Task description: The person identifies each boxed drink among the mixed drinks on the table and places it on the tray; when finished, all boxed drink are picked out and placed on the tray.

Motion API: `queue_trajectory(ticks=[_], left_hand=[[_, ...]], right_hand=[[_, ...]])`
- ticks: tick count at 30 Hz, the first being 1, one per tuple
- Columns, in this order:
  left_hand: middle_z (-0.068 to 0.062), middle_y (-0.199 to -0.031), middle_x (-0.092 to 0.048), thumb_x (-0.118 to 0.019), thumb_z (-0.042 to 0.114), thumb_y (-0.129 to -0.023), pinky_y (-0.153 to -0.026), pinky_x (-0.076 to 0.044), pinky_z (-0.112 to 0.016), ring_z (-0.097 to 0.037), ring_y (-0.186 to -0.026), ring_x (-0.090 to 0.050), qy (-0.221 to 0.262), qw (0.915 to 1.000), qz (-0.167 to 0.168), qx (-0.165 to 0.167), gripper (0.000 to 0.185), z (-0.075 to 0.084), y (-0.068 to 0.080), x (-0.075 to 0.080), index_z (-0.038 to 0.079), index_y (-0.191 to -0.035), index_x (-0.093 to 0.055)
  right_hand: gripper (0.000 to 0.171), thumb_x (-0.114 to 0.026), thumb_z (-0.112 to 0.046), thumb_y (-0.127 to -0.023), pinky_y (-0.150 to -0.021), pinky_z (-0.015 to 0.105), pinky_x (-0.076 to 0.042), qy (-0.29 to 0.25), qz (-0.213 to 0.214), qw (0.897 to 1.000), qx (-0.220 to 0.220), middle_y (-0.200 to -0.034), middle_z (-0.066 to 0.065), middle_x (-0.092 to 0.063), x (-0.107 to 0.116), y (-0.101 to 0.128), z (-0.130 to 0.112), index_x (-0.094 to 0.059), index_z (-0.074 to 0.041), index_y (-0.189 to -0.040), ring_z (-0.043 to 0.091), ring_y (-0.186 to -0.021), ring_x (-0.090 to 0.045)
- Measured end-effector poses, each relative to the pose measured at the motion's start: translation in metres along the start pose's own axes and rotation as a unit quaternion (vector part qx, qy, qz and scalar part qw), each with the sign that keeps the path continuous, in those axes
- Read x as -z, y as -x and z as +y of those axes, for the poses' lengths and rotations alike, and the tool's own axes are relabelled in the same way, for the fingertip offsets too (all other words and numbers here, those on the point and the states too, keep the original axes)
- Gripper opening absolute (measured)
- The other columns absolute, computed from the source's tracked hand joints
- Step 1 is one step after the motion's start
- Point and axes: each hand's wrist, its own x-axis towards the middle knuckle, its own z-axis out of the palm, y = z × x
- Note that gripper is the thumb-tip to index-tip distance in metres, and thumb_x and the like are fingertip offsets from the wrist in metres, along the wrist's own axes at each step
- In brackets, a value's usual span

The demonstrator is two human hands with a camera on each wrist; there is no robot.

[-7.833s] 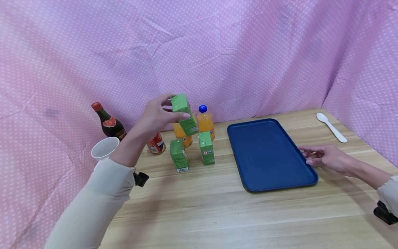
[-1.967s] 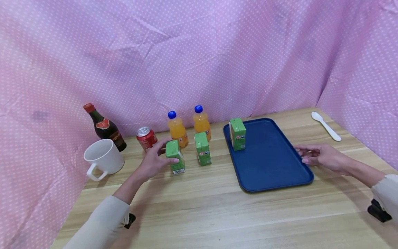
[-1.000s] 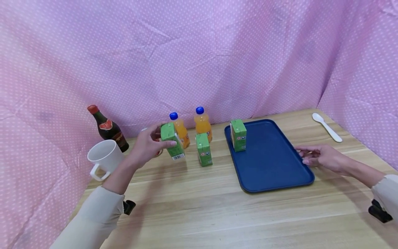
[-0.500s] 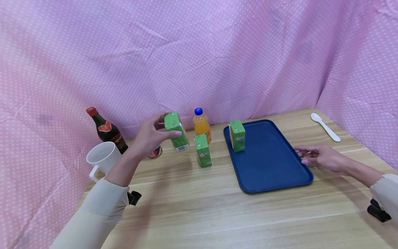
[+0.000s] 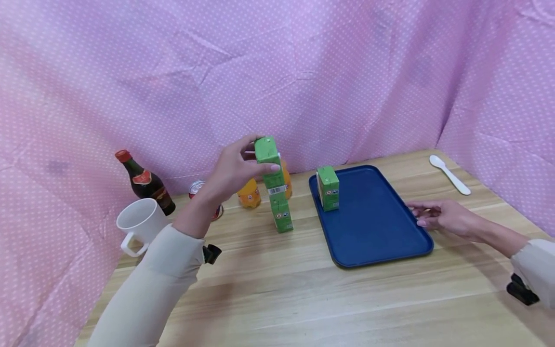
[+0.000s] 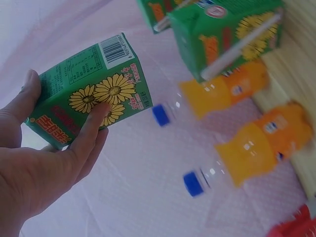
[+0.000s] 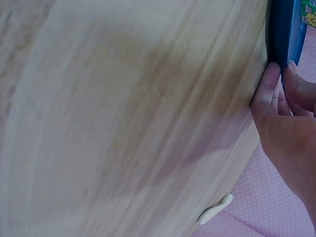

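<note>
My left hand (image 5: 234, 171) grips a green drink carton (image 5: 267, 150) in the air, thumb on one side and fingers on the other. Yellow flowers and a barcode show on that carton (image 6: 79, 69) in the left wrist view. Below it, partly covered in the head view, a second green carton (image 5: 283, 219) stands on the table. A third carton (image 5: 328, 189) is upright at the left side of the blue tray (image 5: 373, 226). At the tray's right edge, my right hand (image 5: 451, 219) pinches the rim between thumb and fingers, as the right wrist view also shows.
Two orange drink bottles (image 6: 252, 148) stand behind the cartons, partly hidden in the head view. Further left are a red can (image 5: 196, 187), a white mug (image 5: 138, 219) and a dark bottle (image 5: 146, 182). A white spoon (image 5: 451, 176) lies beyond the tray. Pink dotted cloth (image 5: 277, 72) hangs behind.
One carton was set on the tray in the earlier frames. My left hand then lifted a second from the table and has carried it up and rightward. The right hand stays at the tray's edge.
</note>
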Motion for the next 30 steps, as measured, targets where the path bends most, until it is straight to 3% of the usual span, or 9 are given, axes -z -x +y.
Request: queue_trajectory(ticks=[4,11,18,30], left_hand=[[-0.003,-0.109,-0.053,-0.073,0.020,-0.072,-0.076,-0.049,-0.031,-0.020,-0.099,-0.052,0.026,0.9995,-0.013,-0.010,0.057,0.012,-0.008,-0.012,0.017,-0.122,-0.048],[0.000,-0.107,-0.054,-0.076,0.029,-0.067,-0.076,-0.049,-0.029,-0.017,-0.097,-0.053,0.046,0.9983,-0.023,-0.028,0.060,0.008,-0.039,-0.039,0.024,-0.120,-0.049],[0.002,-0.101,-0.056,-0.078,0.032,-0.063,-0.069,-0.050,-0.026,-0.015,-0.091,-0.055,0.061,0.9973,-0.024,-0.033,0.061,0.012,-0.062,-0.067,0.025,-0.117,-0.050],[-0.001,-0.096,-0.056,-0.077,0.026,-0.066,-0.065,-0.051,-0.028,-0.015,-0.085,-0.055,0.102,0.9937,-0.020,-0.041,0.054,0.024,-0.071,-0.105,0.021,-0.113,-0.052]], right_hand=[[0.056,-0.064,-0.004,-0.078,-0.066,0.025,-0.051,-0.005,0.000,1.000,0.000,-0.098,0.016,-0.055,0.000,-0.001,0.001,-0.039,0.010,-0.125,0.007,-0.082,-0.056],[0.055,-0.062,-0.002,-0.078,-0.066,0.024,-0.051,-0.004,0.001,1.000,-0.009,-0.098,0.016,-0.055,0.001,0.000,0.003,-0.038,0.010,-0.126,0.006,-0.082,-0.055],[0.052,-0.062,-0.003,-0.078,-0.066,0.024,-0.050,-0.020,-0.001,1.000,-0.002,-0.097,0.013,-0.056,0.002,0.001,0.003,-0.041,0.007,-0.125,0.005,-0.082,-0.055],[0.061,-0.064,-0.006,-0.078,-0.071,0.026,-0.050,-0.037,-0.012,0.998,-0.039,-0.103,0.017,-0.052,0.002,0.000,0.002,-0.033,0.010,-0.129,0.008,-0.087,-0.055]])
